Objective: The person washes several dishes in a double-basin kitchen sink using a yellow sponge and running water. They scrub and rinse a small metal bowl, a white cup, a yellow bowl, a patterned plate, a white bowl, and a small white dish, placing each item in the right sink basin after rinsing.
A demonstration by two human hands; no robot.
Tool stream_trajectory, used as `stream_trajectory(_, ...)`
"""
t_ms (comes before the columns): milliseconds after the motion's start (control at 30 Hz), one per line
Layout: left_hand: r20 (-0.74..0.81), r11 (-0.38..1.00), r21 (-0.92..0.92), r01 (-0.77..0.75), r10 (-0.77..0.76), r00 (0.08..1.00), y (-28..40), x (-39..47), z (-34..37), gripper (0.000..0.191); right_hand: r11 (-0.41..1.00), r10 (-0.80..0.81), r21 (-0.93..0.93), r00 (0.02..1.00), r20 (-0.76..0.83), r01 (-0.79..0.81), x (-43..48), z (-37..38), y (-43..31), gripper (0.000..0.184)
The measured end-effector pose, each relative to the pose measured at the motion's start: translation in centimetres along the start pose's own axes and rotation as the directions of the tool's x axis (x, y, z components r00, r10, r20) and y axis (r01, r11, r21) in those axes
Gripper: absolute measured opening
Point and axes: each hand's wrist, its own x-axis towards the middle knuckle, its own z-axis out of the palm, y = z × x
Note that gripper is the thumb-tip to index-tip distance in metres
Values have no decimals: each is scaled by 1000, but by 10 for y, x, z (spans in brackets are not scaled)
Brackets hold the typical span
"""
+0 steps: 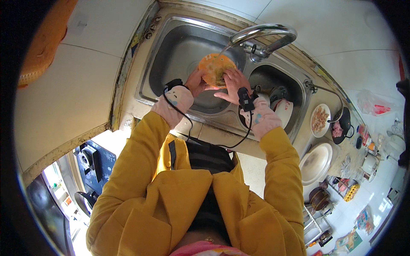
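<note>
Over the large basin of a stainless steel sink (173, 48), my left hand (197, 82) grips the lower left edge of an orange plate or shallow dish (213, 68) with a pale flower pattern. Water runs from the curved chrome faucet (262, 30) onto its upper part. My right hand (234, 82) lies on the right side of the dish, its fingers over a dark greenish patch that may be a scrubber or food residue; I cannot tell which. Pink cuffs with black devices and a cable cover both wrists.
The small right basin holds a white bowl (284, 112) and other dishes. On the counter to the right stand a plate of food (320, 120), a black pan with pink meat (337, 131) and white oval plates (317, 163). A second, thin faucet (341, 99) arches beside the sink.
</note>
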Motion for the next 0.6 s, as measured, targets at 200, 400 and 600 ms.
stream_trajectory(200,-154,955,31,294,-286,946,28,16,1,56,855,247,434,959,141,-284,0,24,0,37)
stream_trajectory(400,-343,922,260,287,-189,920,24,16,-10,60,-85,574,906,723,386,-416,-1,25,2,38)
stream_trajectory(600,212,953,-260,155,-100,972,3,10,-26,50,-662,446,736,715,538,-141,0,25,10,41)
